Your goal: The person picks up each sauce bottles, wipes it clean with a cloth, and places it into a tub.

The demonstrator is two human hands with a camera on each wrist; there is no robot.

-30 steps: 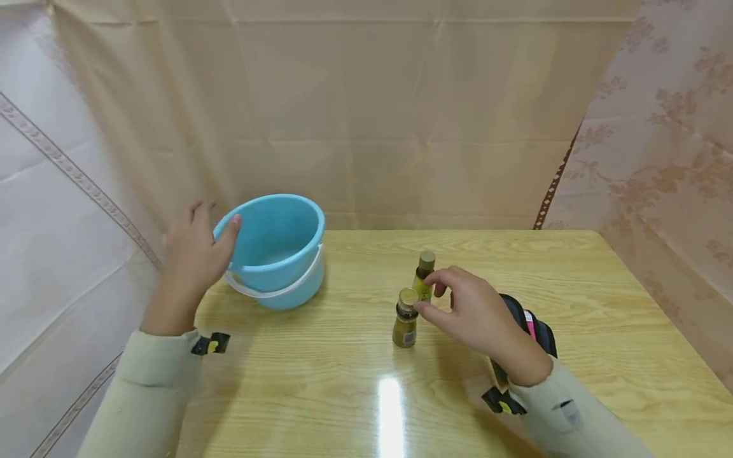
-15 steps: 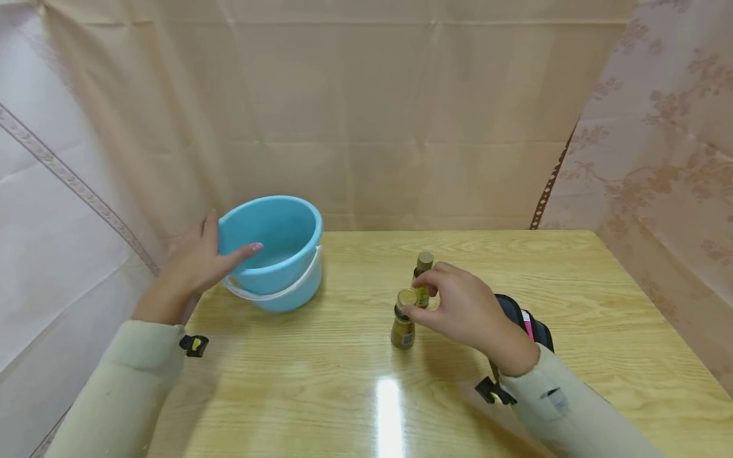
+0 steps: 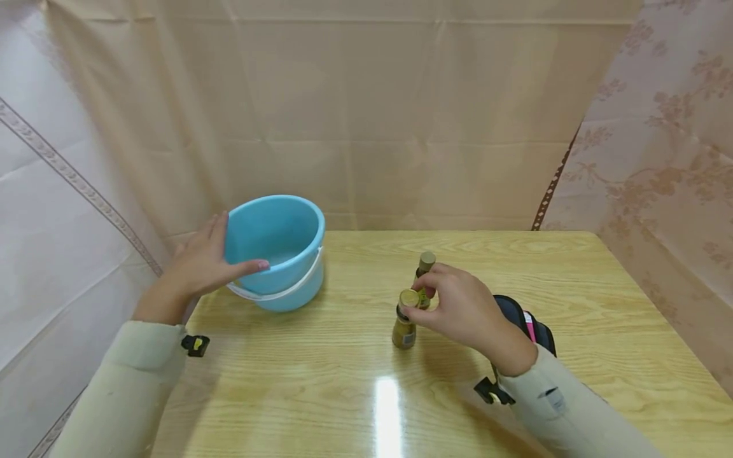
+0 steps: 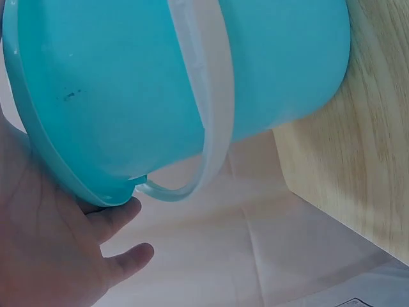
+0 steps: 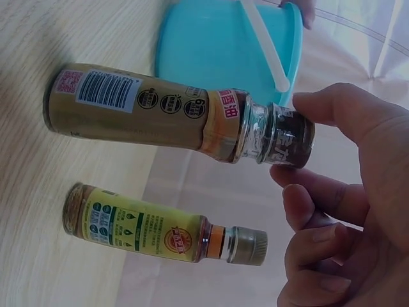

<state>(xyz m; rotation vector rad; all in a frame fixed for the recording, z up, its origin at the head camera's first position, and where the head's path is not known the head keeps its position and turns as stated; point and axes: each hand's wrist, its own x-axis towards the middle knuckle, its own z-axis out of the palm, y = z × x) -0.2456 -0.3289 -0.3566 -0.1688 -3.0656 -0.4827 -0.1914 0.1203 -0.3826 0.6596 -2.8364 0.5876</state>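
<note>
A light blue bucket point(image 3: 298, 299) with a white handle point(image 4: 214, 83) stands at the back left of the table. My left hand point(image 3: 200, 261) rests against its left side, thumb stretched along the near rim and the other fingers spread outside. Fingers of my right hand point(image 3: 464, 312) pinch the dark cap of a sesame oil bottle point(image 5: 147, 112), thumb on one side and index finger on the other. That bottle is upright on the table. Behind it stands a smaller bottle with a yellow-green label point(image 5: 140, 224), partly hidden by my right hand in the head view.
A black case with a pink detail point(image 3: 509, 308) lies behind my right wrist, partly covered by it. The wood-grain table point(image 3: 286, 381) meets a beige curtain point(image 3: 389, 127) at its back edge; patterned cloth point(image 3: 676, 159) hangs at the right.
My left hand has come down onto the bucket's left rim, its thumb now lower along the near side. My right fingers have closed in on the front bottle's cap.
</note>
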